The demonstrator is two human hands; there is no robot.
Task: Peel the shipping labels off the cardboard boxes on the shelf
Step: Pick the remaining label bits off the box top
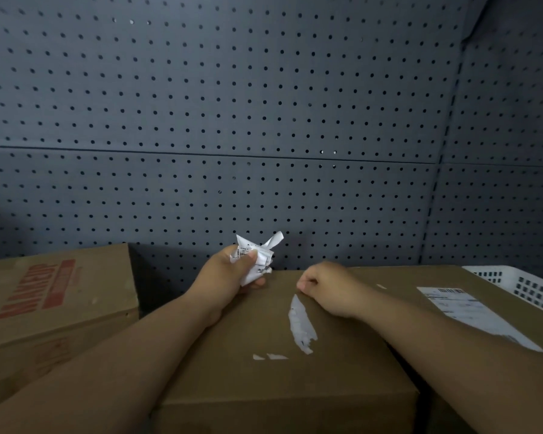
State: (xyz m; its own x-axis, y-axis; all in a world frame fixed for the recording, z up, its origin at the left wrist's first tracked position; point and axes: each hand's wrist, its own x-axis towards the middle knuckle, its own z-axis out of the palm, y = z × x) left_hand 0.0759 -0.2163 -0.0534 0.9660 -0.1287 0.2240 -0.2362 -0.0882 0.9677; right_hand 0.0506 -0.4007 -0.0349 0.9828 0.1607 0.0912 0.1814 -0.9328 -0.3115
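A brown cardboard box (pixel 264 380) lies in front of me. On its top sits a torn white strip of label remnant (pixel 300 325) and two small white scraps (pixel 270 357). My left hand (pixel 229 274) grips a crumpled wad of peeled white label paper (pixel 257 256) above the box's far edge. My right hand (pixel 326 288) rests on the box top with fingers curled, its fingertips at the upper end of the torn strip. A second box (pixel 452 364) to the right carries a whole white shipping label (pixel 470 311).
A third cardboard box with red print (pixel 54 305) stands at the left, with a dark gap beside it. A white plastic basket (pixel 527 288) sits at the far right. Grey pegboard (pixel 264 120) forms the back and right walls.
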